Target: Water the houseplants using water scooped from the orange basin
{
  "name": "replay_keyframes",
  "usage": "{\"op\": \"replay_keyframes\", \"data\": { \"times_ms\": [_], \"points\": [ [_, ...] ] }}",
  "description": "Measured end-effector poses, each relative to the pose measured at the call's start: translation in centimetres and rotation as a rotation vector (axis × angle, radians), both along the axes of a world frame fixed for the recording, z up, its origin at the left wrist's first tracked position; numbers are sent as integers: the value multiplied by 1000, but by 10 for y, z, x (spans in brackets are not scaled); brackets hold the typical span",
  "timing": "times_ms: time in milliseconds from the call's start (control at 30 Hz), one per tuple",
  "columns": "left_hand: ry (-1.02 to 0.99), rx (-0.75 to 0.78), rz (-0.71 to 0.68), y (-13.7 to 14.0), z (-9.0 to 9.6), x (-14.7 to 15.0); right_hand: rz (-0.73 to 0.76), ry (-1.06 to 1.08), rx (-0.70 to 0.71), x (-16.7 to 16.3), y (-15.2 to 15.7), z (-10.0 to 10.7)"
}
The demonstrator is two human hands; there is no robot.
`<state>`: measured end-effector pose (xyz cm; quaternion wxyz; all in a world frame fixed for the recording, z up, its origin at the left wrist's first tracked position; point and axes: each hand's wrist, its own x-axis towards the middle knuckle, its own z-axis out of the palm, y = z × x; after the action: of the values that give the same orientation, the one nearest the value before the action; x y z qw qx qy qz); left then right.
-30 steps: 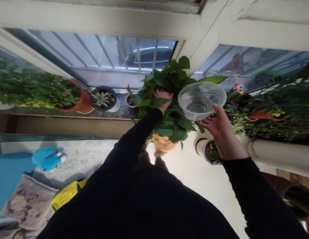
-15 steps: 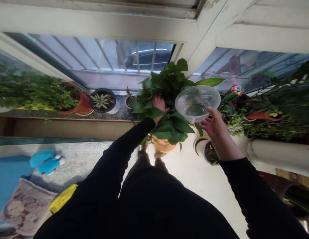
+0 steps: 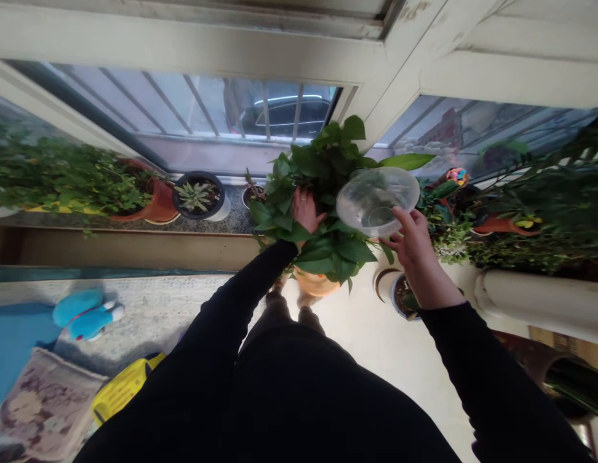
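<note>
My right hand point(image 3: 412, 241) grips the rim of a clear plastic bowl point(image 3: 376, 218), thumb on the near wall and fingers beneath. The bowl tilts over the right side of a leafy green plant point(image 3: 332, 247); I cannot tell whether liquid is in it. That plant grows from an orange pot point(image 3: 316, 283), mostly covered by its foliage. Among the leaves lies my left hand point(image 3: 306, 211), thumb held apart from the fingers, back of the hand upward. Its fingertips are partly hidden by leaves, and no object shows in it.
Along the windowsill stand a black-rimmed succulent pot point(image 3: 199, 195), a small pot point(image 3: 253, 193) and a brown planter point(image 3: 157, 202). On the floor at right is a white pot point(image 3: 388, 283) near a white pipe point(image 3: 544, 299). A blue plush toy point(image 3: 84, 314) lies at left.
The bowl and my right hand have shifted slightly left. My left hand has moved a little left among the leaves, pressing them aside.
</note>
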<state>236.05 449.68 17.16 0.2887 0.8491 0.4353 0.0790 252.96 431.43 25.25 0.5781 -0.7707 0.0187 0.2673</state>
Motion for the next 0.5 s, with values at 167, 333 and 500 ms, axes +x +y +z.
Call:
{"op": "replay_keyframes", "data": {
  "times_ms": [167, 333, 500],
  "points": [
    [-6, 8, 0, -2, -1, -4, 3, 7, -26, -1, 0, -1],
    [-36, 8, 8, -2, -5, -5, 1, -5, -19, -1, 1, -1],
    [-130, -11, 34, -1, -16, -5, 19, -8, -26, -3, 5, 2]
  ]
}}
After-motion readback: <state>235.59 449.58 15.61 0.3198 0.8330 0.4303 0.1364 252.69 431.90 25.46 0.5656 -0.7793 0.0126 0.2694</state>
